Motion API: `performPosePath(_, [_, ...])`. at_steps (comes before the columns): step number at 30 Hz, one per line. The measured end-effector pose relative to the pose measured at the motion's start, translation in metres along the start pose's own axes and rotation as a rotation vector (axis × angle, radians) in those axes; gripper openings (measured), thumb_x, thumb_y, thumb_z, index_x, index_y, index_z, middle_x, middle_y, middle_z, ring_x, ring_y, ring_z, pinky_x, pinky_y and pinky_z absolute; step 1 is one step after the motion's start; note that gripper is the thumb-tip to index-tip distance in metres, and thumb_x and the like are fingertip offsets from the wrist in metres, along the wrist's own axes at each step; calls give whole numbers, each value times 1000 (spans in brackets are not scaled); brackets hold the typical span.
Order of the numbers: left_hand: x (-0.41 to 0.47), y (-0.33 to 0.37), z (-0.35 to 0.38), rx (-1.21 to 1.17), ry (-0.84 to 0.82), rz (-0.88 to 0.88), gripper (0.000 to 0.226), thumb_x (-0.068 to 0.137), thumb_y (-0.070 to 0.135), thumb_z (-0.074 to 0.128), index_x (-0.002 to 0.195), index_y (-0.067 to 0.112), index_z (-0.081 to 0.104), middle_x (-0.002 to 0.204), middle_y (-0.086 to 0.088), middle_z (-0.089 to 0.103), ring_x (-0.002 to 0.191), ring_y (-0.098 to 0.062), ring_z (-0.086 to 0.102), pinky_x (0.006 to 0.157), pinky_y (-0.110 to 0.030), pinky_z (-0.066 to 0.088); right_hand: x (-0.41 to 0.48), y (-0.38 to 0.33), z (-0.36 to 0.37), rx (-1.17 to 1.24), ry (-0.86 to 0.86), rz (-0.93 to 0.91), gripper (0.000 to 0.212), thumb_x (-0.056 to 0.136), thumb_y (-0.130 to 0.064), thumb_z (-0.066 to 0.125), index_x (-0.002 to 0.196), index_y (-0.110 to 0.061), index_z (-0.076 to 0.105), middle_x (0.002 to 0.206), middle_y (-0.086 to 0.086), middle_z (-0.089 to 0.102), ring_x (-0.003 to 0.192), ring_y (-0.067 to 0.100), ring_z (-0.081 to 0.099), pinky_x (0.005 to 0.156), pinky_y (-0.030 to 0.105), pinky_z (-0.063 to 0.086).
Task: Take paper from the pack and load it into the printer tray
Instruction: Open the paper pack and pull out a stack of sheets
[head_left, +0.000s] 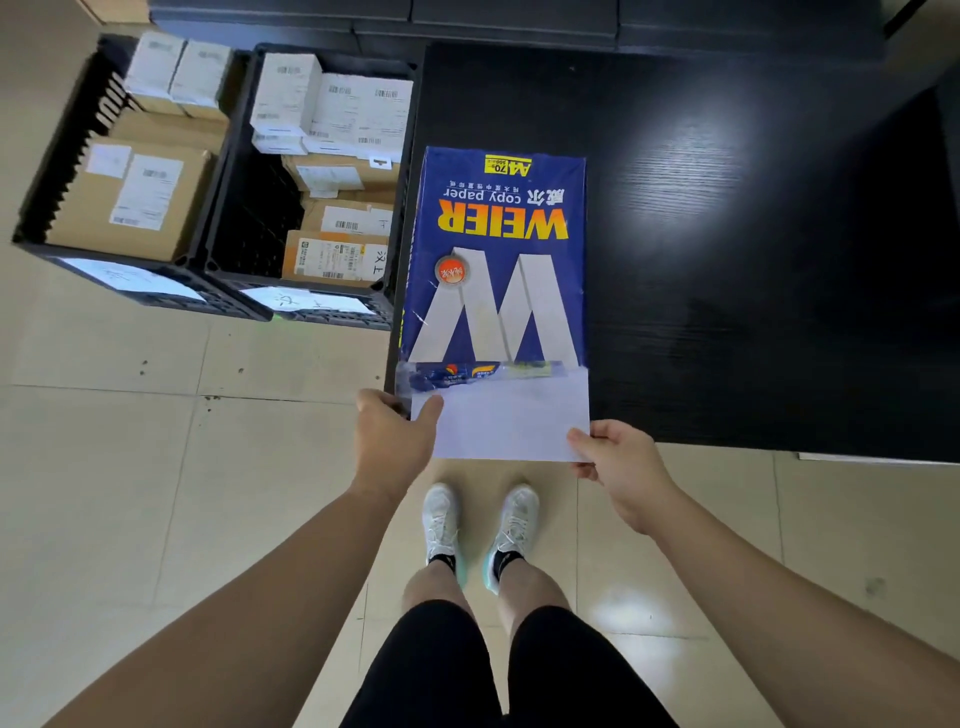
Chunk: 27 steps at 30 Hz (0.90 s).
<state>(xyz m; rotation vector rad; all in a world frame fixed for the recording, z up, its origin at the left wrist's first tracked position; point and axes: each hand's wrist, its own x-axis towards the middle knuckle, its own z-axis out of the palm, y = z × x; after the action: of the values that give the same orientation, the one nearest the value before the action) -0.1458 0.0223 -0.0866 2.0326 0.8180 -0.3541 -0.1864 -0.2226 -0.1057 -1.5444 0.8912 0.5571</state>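
Note:
A blue pack of copy paper (498, 260) lies on the black table (753, 260), close to its left edge, with its torn open end toward me. A stack of white paper (511, 421) sticks out of that end, past the table's front edge. My left hand (397, 441) grips the stack's left corner, thumb on top. My right hand (618, 465) pinches the right front corner, thumb on top and fingers underneath. No printer or tray is in view.
Two black plastic crates (228, 270) full of cardboard and white boxes stand on the tiled floor left of the table. My feet in white shoes (478, 530) stand right at the table's front edge. Dark drawers or cabinets run along the back.

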Motion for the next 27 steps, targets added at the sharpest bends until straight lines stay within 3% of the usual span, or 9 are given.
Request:
performPosePath(5, [1, 0, 0, -177, -195, -206, 35, 84, 34, 77, 70, 7, 57, 72, -4, 57, 66, -28, 57, 53, -27, 49, 6, -17, 0, 119, -113, 31, 25, 89, -22, 68, 106, -3, 69, 105, 14, 77, 99, 31, 72, 91, 44, 57])
performPosePath(11, [16, -13, -3, -198, -368, -271, 18, 86, 27, 77, 84, 13, 66, 85, -1, 68, 71, -19, 63, 58, -30, 52, 18, -17, 13, 110, -109, -4, 24, 88, -22, 71, 107, -7, 71, 101, 8, 78, 92, 25, 75, 85, 39, 58])
performPosePath(14, [13, -22, -6, -234, -434, -300, 14, 86, 23, 77, 85, 13, 66, 88, -5, 69, 71, -22, 62, 59, -30, 49, 16, 2, 16, 158, -91, 23, 22, 86, -20, 73, 105, -10, 73, 107, 8, 77, 102, 27, 73, 95, 45, 55])
performPosePath(16, [14, -27, -8, -299, -502, -333, 20, 85, 29, 76, 94, 13, 68, 92, -6, 71, 71, -25, 63, 54, -28, 47, 12, 6, 19, 214, -114, 54, 29, 83, -25, 75, 108, -11, 73, 109, 7, 77, 103, 26, 72, 97, 45, 53])
performPosePath(18, [16, -28, -8, -375, -567, -338, 32, 85, 35, 75, 106, 12, 69, 100, -6, 74, 77, -26, 67, 58, -31, 51, 10, 6, 23, 215, -109, 61, 28, 83, -29, 75, 106, -13, 73, 103, 2, 78, 94, 21, 74, 87, 38, 56])
performPosePath(20, [19, -28, -7, -398, -593, -318, 36, 88, 32, 73, 115, 10, 67, 110, -8, 73, 85, -27, 68, 68, -36, 51, 9, 3, 26, 165, -69, 34, 29, 84, -27, 75, 109, -13, 72, 101, 2, 78, 93, 22, 73, 85, 37, 57])
performPosePath(22, [19, -29, -6, -364, -607, -286, 33, 92, 27, 70, 118, 9, 63, 109, -11, 70, 80, -26, 64, 60, -32, 42, 5, 2, 28, 86, -19, -13, 31, 85, -25, 74, 113, -13, 71, 104, 3, 77, 97, 25, 72, 92, 41, 55])
performPosePath(24, [17, -33, -6, -341, -631, -256, 31, 94, 21, 66, 122, 8, 60, 109, -11, 69, 80, -25, 62, 59, -30, 41, -2, 3, 29, 6, 11, -38, 27, 86, -27, 71, 111, -15, 71, 103, -1, 75, 95, 22, 71, 87, 37, 55])
performPosePath(27, [9, -42, -8, -323, -655, -221, 36, 93, 16, 67, 126, 2, 61, 120, -12, 70, 98, -31, 67, 78, -38, 53, -18, 11, 28, -31, 15, -51, 24, 89, -26, 68, 112, -19, 69, 102, -3, 74, 93, 19, 70, 86, 36, 54])
